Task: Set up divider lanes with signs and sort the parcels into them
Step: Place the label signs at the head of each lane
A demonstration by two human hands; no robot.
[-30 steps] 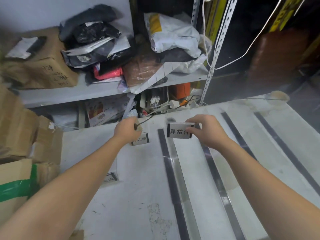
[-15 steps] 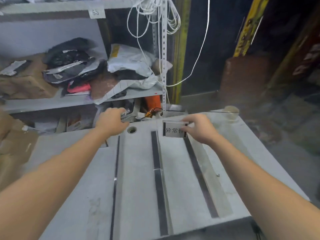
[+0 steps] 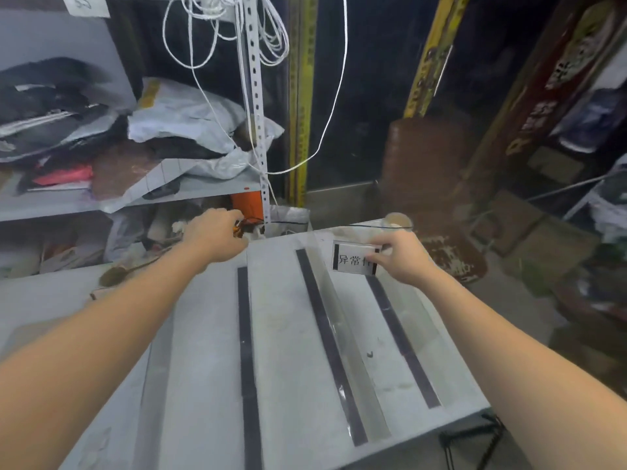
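pinching right hand [image 3: 403,262] on white, black-edged sign [image 3: 353,257]; left hand [image 3: 217,237] perhaps curled, unclear.

Three clear dividers [image 3: 327,334] with dark base strips run lengthwise along the table [image 3: 288,351]. A white sign [image 3: 354,258] with black characters stands upright by the right divider's far end, pinched by the right hand [image 3: 403,262]. Bagged parcels [image 3: 183,113] lie piled on the shelf [image 3: 217,189].

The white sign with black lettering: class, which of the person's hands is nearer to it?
Right. The right hand pinches the sign by its right edge; the left hand is off to the sign's left, at the table's far edge, not touching it.
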